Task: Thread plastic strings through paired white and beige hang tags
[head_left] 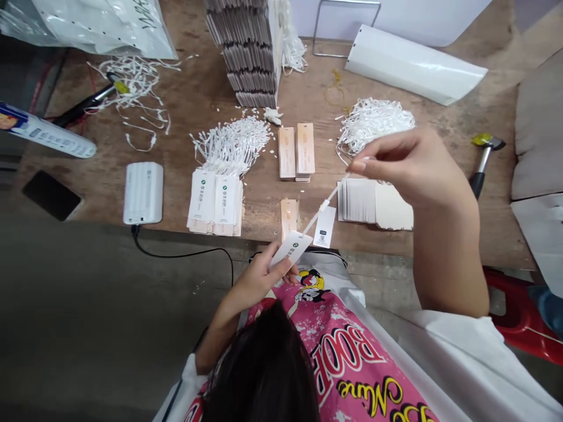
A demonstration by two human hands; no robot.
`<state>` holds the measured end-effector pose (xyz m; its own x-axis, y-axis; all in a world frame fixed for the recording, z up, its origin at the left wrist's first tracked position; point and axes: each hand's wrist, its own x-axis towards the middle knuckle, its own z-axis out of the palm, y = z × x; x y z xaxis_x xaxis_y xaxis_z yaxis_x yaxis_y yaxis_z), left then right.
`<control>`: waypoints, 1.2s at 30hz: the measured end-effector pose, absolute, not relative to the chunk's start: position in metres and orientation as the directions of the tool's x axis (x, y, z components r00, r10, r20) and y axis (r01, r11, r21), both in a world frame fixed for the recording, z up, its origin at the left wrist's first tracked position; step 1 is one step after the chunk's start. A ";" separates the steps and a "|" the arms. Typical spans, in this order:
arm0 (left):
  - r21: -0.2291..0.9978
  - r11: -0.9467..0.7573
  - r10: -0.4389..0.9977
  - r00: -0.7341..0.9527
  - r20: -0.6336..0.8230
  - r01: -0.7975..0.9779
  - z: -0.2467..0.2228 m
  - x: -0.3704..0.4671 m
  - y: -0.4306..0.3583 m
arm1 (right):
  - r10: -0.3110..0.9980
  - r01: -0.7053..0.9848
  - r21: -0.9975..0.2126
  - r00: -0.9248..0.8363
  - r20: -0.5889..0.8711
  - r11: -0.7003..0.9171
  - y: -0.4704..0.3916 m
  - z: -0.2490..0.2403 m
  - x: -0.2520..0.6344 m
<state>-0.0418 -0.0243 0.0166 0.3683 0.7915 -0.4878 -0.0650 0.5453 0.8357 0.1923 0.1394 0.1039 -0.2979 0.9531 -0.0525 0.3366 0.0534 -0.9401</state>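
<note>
Near the table's front edge, my left hand (259,278) grips a white tag (291,248) with a green logo, thumb on its face. A white string (324,205) runs from the tag's top up to my right hand (391,167), whose thumb and forefinger pinch its far end. The string is stretched taut at a slant. Below my right hand lie stacked cards (358,200) and one white card (324,227) with a black code. Behind it is a heap of white strings (373,120). Tan cards (288,214) lie just beyond the held tag.
Strung tags (214,202) lie left of centre, tan card stacks (296,152) in the middle. Behind them rises a tall stack of cards (253,53). A power bank (143,193), phone (51,195) and tube (48,132) are left; a hammer (484,161) is right.
</note>
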 end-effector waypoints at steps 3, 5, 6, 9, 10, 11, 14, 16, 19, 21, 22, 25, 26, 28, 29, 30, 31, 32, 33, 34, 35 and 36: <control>0.816 0.560 0.825 0.190 -0.532 -0.144 0.007 -0.056 -0.034 | 0.949 0.329 -0.943 -0.309 -0.067 0.041 0.164 0.100 0.160; 0.803 0.576 0.814 0.020 -0.580 -0.150 0.001 -0.066 -0.039 | 0.934 0.328 -0.944 -0.348 -0.077 0.045 0.182 0.094 0.136; 0.796 0.585 0.799 -0.061 -0.598 -0.156 -0.002 -0.070 -0.041 | 0.926 0.332 -0.942 -0.368 -0.082 0.049 0.191 0.088 0.123; 0.784 0.588 0.739 -0.260 -0.621 -0.201 -0.009 -0.083 -0.045 | 0.906 0.362 -0.929 -0.413 -0.090 0.073 0.214 0.071 0.086; 0.783 0.582 0.718 -0.314 -0.621 -0.220 -0.011 -0.086 -0.045 | 0.897 0.366 -0.927 -0.432 -0.095 0.078 0.220 0.065 0.074; 0.784 0.574 0.696 -0.364 -0.619 -0.236 -0.013 -0.089 -0.046 | 0.888 0.367 -0.927 -0.448 -0.100 0.081 0.226 0.061 0.063; 0.790 0.551 0.645 -0.464 -0.607 -0.267 -0.017 -0.095 -0.044 | 0.869 0.377 -0.921 -0.483 -0.108 0.095 0.238 0.054 0.037; 0.797 0.535 0.632 -0.494 -0.597 -0.280 -0.019 -0.096 -0.041 | 0.858 0.397 -0.910 -0.503 -0.107 0.119 0.245 0.053 0.024; 0.817 0.518 0.632 -0.530 -0.565 -0.254 -0.021 -0.095 -0.035 | 0.839 0.434 -0.886 -0.533 -0.105 0.165 0.255 0.053 0.009; 0.833 0.521 0.635 -0.568 -0.524 -0.186 -0.021 -0.093 -0.031 | 0.831 0.462 -0.869 -0.543 -0.118 0.179 0.261 0.052 0.001; 0.835 0.530 0.633 -0.587 -0.505 -0.147 -0.020 -0.092 -0.029 | 0.828 0.474 -0.863 -0.545 -0.130 0.177 0.264 0.052 -0.003; 0.815 0.577 0.612 -0.633 -0.474 -0.052 -0.018 -0.090 -0.028 | 0.809 0.480 -0.861 -0.566 -0.158 0.168 0.271 0.053 -0.015; 0.810 0.586 0.613 -0.645 -0.456 -0.015 -0.017 -0.088 -0.030 | 0.796 0.481 -0.859 -0.582 -0.163 0.176 0.272 0.053 -0.019; 0.816 0.568 0.659 -0.654 -0.371 0.109 -0.014 -0.084 -0.033 | 0.768 0.499 -0.838 -0.619 -0.165 0.222 0.274 0.055 -0.026; 0.821 0.539 0.704 -0.634 -0.319 0.186 -0.012 -0.082 -0.034 | 0.764 0.525 -0.809 -0.626 -0.157 0.264 0.274 0.057 -0.029; 0.827 0.501 0.756 -0.594 -0.274 0.257 -0.010 -0.079 -0.034 | 0.776 0.563 -0.766 -0.616 -0.137 0.312 0.273 0.060 -0.030; 0.833 0.459 0.807 -0.537 -0.246 0.308 -0.008 -0.076 -0.034 | 0.799 0.606 -0.708 -0.593 -0.099 0.362 0.271 0.064 -0.029; 0.842 0.424 0.850 -0.467 -0.244 0.332 -0.006 -0.073 -0.032 | 0.824 0.649 -0.642 -0.565 -0.046 0.409 0.268 0.068 -0.027; 0.855 0.401 0.880 -0.397 -0.259 0.330 -0.005 -0.070 -0.028 | 0.842 0.680 -0.579 -0.539 0.021 0.450 0.263 0.073 -0.021; 0.867 0.390 0.897 -0.341 -0.281 0.311 -0.005 -0.068 -0.024 | 0.848 0.696 -0.528 -0.523 0.090 0.486 0.256 0.078 -0.013; 0.878 0.388 0.904 -0.303 -0.303 0.281 -0.006 -0.068 -0.019 | 0.839 0.693 -0.498 -0.523 0.150 0.522 0.248 0.084 -0.002; 0.888 0.392 0.904 -0.281 -0.322 0.242 -0.007 -0.068 -0.014 | 0.822 0.672 -0.488 -0.530 0.208 0.557 0.238 0.090 0.012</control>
